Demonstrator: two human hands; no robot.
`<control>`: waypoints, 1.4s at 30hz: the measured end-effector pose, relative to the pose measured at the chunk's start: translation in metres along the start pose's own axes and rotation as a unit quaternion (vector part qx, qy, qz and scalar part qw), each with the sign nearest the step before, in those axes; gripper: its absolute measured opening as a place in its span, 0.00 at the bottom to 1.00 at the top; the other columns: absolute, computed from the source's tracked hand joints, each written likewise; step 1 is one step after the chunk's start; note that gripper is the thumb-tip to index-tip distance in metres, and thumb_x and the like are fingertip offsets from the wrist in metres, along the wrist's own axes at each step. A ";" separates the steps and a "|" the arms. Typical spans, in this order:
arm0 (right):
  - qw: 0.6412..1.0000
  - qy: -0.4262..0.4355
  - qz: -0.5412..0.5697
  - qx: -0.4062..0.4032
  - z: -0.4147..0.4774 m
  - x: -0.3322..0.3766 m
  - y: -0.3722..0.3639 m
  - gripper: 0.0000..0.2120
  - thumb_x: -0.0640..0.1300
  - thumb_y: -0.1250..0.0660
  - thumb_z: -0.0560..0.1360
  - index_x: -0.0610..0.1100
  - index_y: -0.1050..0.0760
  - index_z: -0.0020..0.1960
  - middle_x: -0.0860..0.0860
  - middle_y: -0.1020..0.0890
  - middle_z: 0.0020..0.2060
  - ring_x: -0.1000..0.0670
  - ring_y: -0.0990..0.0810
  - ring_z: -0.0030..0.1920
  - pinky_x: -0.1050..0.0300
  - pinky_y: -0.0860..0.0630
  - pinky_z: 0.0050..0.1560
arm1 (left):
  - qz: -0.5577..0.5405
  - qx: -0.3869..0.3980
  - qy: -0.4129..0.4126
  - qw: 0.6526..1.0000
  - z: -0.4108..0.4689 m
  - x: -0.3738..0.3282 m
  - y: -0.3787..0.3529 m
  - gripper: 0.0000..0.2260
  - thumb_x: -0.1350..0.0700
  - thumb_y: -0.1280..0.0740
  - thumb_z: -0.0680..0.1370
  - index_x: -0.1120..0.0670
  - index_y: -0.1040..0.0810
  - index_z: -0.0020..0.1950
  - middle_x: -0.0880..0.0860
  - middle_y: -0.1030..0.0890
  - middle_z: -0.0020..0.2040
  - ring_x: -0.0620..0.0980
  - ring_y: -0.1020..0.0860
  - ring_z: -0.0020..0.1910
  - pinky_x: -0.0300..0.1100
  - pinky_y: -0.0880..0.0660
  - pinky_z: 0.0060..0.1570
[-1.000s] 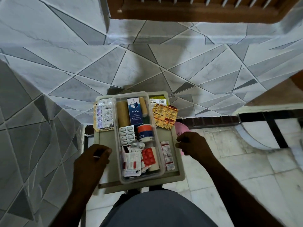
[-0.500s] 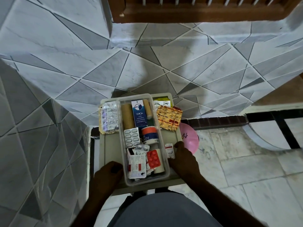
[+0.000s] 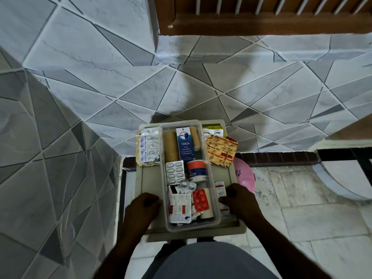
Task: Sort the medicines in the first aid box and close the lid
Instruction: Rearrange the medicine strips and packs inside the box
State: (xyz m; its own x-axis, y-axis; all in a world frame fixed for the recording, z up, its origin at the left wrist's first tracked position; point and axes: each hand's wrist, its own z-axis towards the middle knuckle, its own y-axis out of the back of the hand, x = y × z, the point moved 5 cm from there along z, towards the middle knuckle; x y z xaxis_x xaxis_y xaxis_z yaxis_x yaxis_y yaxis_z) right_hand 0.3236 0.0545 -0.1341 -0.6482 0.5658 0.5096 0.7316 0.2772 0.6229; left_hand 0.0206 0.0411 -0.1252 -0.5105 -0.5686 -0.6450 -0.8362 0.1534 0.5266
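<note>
The clear plastic first aid box (image 3: 213, 223) stands open on a beige stool top (image 3: 150, 182). It holds a blue carton (image 3: 185, 142), tan bandage rolls (image 3: 170, 147), an adhesive tape roll (image 3: 196, 171) and several blister packs (image 3: 199, 199). Silver strips (image 3: 150, 147) lie outside its left wall, and orange strips (image 3: 221, 151) outside its right. My left hand (image 3: 144, 206) is curled against the box's left wall. My right hand (image 3: 240, 200) curls its fingers over a small red-and-white strip (image 3: 220, 188) beside the right wall. No lid is in view.
A pink plastic bowl (image 3: 244, 175) sits on the floor right of the stool. Grey tiled walls close in at the left and behind. A wooden frame (image 3: 261, 23) runs along the top. My lap fills the bottom centre.
Both hands have moved inward from the stool's edges to the box's sides. The right hand came over the small strip. The camera view shifted slightly.
</note>
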 end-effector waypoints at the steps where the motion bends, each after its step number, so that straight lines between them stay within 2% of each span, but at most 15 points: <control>1: 1.000 -0.001 0.001 0.001 0.000 0.000 0.000 0.09 0.48 0.26 0.71 0.49 0.25 0.48 0.53 0.19 0.43 0.56 0.21 0.37 0.63 0.30 0.34 | -0.034 -0.012 0.004 0.999 0.003 -0.002 0.003 0.03 0.53 0.32 0.76 0.49 0.20 0.48 0.49 0.17 0.42 0.50 0.18 0.42 0.46 0.21 0.44; 3: 1.000 -0.003 0.007 0.001 0.001 -0.001 0.001 0.09 0.48 0.26 0.71 0.49 0.24 0.48 0.53 0.19 0.42 0.55 0.20 0.38 0.61 0.27 0.36 | -0.123 -0.040 0.017 0.991 0.013 -0.010 0.011 0.03 0.56 0.31 0.76 0.53 0.19 0.49 0.54 0.16 0.43 0.53 0.17 0.43 0.42 0.22 0.41; 6: 1.000 -0.009 0.010 -0.003 0.002 -0.002 0.000 0.10 0.48 0.26 0.70 0.48 0.23 0.48 0.54 0.18 0.42 0.53 0.19 0.39 0.58 0.24 0.39 | -0.205 -0.097 0.016 0.974 0.032 -0.020 0.026 0.02 0.56 0.29 0.75 0.50 0.20 0.47 0.56 0.16 0.46 0.54 0.16 0.42 0.50 0.19 0.47; 8: 1.000 -0.012 0.015 -0.005 0.002 -0.003 -0.001 0.09 0.48 0.26 0.70 0.49 0.23 0.48 0.53 0.17 0.42 0.54 0.19 0.39 0.58 0.25 0.39 | -0.178 -0.149 -0.024 0.972 0.045 -0.029 0.037 0.02 0.52 0.29 0.75 0.47 0.21 0.46 0.53 0.16 0.44 0.52 0.16 0.40 0.54 0.19 0.49; 10: 1.000 -0.011 0.021 -0.009 0.001 -0.003 -0.002 0.09 0.48 0.26 0.71 0.48 0.23 0.48 0.53 0.18 0.42 0.53 0.19 0.39 0.57 0.23 0.41 | -0.137 -0.196 -0.050 0.970 0.056 -0.041 0.045 0.10 0.46 0.29 0.73 0.49 0.22 0.50 0.52 0.17 0.43 0.52 0.16 0.39 0.54 0.19 0.49; 13: 1.000 -0.013 0.019 -0.010 0.000 -0.003 -0.002 0.09 0.48 0.26 0.71 0.48 0.23 0.48 0.54 0.18 0.41 0.52 0.19 0.39 0.56 0.22 0.43 | -0.074 -0.228 -0.046 0.970 0.067 -0.056 0.050 0.20 0.41 0.29 0.71 0.54 0.22 0.55 0.54 0.16 0.46 0.55 0.18 0.45 0.51 0.22 0.52; 20: 1.000 -0.015 0.014 -0.015 -0.001 -0.004 0.003 0.09 0.50 0.26 0.71 0.49 0.23 0.47 0.54 0.17 0.41 0.51 0.18 0.40 0.52 0.20 0.45 | -0.028 -0.235 -0.017 0.971 0.077 -0.062 0.044 0.22 0.48 0.26 0.70 0.58 0.22 0.59 0.61 0.17 0.53 0.60 0.20 0.53 0.47 0.27 0.53; 25: 1.000 -0.020 0.012 -0.014 -0.002 -0.007 0.005 0.09 0.51 0.27 0.71 0.49 0.23 0.47 0.54 0.17 0.42 0.50 0.18 0.40 0.50 0.20 0.47 | 0.005 -0.251 -0.005 0.968 0.082 -0.059 0.043 0.25 0.45 0.25 0.69 0.61 0.22 0.57 0.62 0.18 0.53 0.62 0.21 0.54 0.49 0.26 0.52; 28: 0.999 -0.025 0.020 -0.015 -0.001 -0.008 0.007 0.09 0.50 0.27 0.71 0.49 0.23 0.47 0.53 0.17 0.41 0.50 0.17 0.41 0.50 0.20 0.47 | 0.001 -0.241 -0.004 0.971 0.089 -0.058 0.043 0.23 0.44 0.25 0.68 0.62 0.19 0.50 0.62 0.17 0.48 0.61 0.19 0.49 0.46 0.27 0.43; 31: 0.999 -0.021 0.035 -0.027 -0.002 -0.005 0.014 0.08 0.49 0.27 0.72 0.48 0.22 0.47 0.52 0.17 0.42 0.50 0.18 0.41 0.56 0.23 0.43 | -0.004 -0.216 -0.002 0.976 0.096 -0.055 0.042 0.23 0.42 0.25 0.66 0.64 0.19 0.39 0.65 0.17 0.38 0.61 0.19 0.39 0.41 0.34 0.34; 33: 0.998 -0.018 0.047 -0.034 -0.002 -0.002 0.020 0.07 0.49 0.27 0.72 0.48 0.21 0.47 0.52 0.17 0.41 0.51 0.18 0.40 0.56 0.24 0.42 | -0.016 -0.209 0.014 0.978 0.098 -0.053 0.042 0.23 0.43 0.24 0.65 0.64 0.19 0.41 0.65 0.17 0.38 0.62 0.18 0.40 0.43 0.31 0.35; 36: 0.996 -0.016 0.076 -0.043 -0.001 0.002 0.029 0.06 0.47 0.27 0.72 0.48 0.21 0.47 0.50 0.16 0.40 0.49 0.18 0.40 0.50 0.19 0.45 | -0.030 -0.211 0.030 0.977 0.098 -0.054 0.041 0.23 0.44 0.23 0.65 0.62 0.19 0.46 0.62 0.17 0.43 0.61 0.19 0.45 0.44 0.30 0.38; 38: 0.994 -0.019 0.101 -0.048 -0.002 0.006 0.033 0.06 0.46 0.26 0.72 0.47 0.21 0.47 0.49 0.16 0.40 0.48 0.18 0.39 0.49 0.18 0.43 | -0.039 -0.221 0.034 0.974 0.095 -0.055 0.042 0.22 0.47 0.22 0.65 0.62 0.20 0.48 0.61 0.17 0.44 0.60 0.19 0.46 0.44 0.29 0.40; 42: 0.988 -0.008 0.143 -0.057 -0.005 0.015 0.040 0.04 0.42 0.27 0.73 0.45 0.21 0.46 0.47 0.16 0.40 0.49 0.19 0.36 0.55 0.22 0.36 | -0.066 -0.201 0.034 0.977 0.098 -0.047 0.045 0.17 0.48 0.22 0.64 0.58 0.15 0.45 0.58 0.16 0.38 0.55 0.18 0.37 0.44 0.25 0.39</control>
State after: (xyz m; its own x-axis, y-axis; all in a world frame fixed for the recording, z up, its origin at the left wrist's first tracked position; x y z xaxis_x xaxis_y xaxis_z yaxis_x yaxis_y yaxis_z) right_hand 0.3415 0.0700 -0.0984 -0.4139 0.6200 0.6666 0.8555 0.0146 0.5177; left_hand -0.0128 0.1533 -0.1254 -0.3770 -0.6164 -0.6914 -0.7408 -0.2474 0.6245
